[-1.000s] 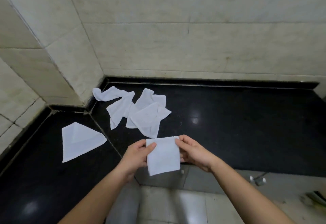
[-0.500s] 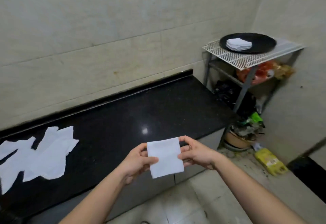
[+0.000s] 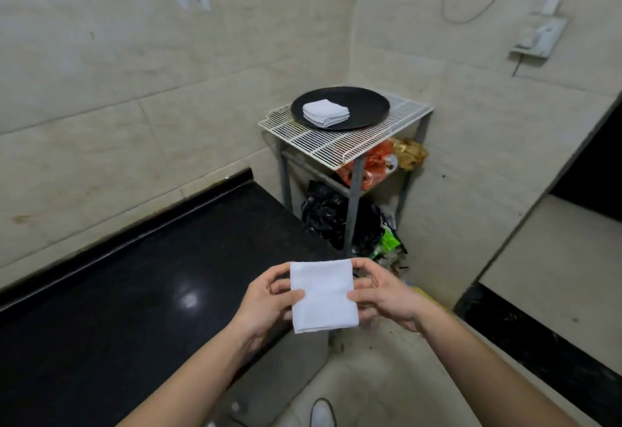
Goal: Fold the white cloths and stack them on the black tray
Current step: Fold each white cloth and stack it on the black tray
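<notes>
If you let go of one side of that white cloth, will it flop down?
Probably: the folded cloth looks soft, held flat by the left hand and right hand pinching its sides. Likely light too: mere pinches carry it.

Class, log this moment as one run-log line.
left hand, right hand: pinch folded white cloth | black tray: holds cloth stack, on wire rack | placement: pending

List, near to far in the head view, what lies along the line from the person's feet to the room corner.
White shoe → folded cloth, pinched between left hand and right hand → wire rack → black tray bearing the stack of folded cloths → tiled walls meeting at the corner.
</notes>
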Action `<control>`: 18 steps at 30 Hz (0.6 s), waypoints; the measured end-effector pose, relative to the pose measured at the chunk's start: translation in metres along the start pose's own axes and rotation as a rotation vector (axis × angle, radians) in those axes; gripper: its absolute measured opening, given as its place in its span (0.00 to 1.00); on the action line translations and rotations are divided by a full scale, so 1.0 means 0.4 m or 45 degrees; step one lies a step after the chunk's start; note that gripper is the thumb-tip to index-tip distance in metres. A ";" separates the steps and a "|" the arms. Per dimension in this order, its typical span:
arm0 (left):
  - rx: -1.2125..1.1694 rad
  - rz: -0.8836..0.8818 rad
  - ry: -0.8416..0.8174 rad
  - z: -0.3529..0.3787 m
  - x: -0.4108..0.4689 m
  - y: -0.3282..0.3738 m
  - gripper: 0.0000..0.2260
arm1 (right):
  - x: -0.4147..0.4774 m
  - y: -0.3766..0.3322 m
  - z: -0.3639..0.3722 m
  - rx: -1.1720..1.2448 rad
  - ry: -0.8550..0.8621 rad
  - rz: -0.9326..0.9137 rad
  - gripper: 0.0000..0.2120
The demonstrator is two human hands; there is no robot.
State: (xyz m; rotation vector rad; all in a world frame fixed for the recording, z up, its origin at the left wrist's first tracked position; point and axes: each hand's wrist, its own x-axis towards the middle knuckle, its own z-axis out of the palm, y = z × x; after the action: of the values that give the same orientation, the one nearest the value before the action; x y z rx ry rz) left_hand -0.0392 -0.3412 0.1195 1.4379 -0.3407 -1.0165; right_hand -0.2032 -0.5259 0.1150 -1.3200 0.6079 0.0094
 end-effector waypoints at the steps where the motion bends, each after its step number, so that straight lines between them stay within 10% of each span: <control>1: 0.027 0.019 -0.009 0.013 0.034 0.017 0.21 | 0.015 -0.022 -0.022 -0.008 0.009 -0.002 0.24; 18: -0.043 0.234 0.090 0.246 0.659 0.485 0.18 | 0.441 -0.547 -0.455 0.039 0.178 -0.288 0.23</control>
State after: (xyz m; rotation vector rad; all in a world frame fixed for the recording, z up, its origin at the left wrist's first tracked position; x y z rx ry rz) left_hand 0.1077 -0.6342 0.2164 1.3814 -0.3942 -0.8175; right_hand -0.0537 -0.8080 0.2163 -1.3606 0.5713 -0.2779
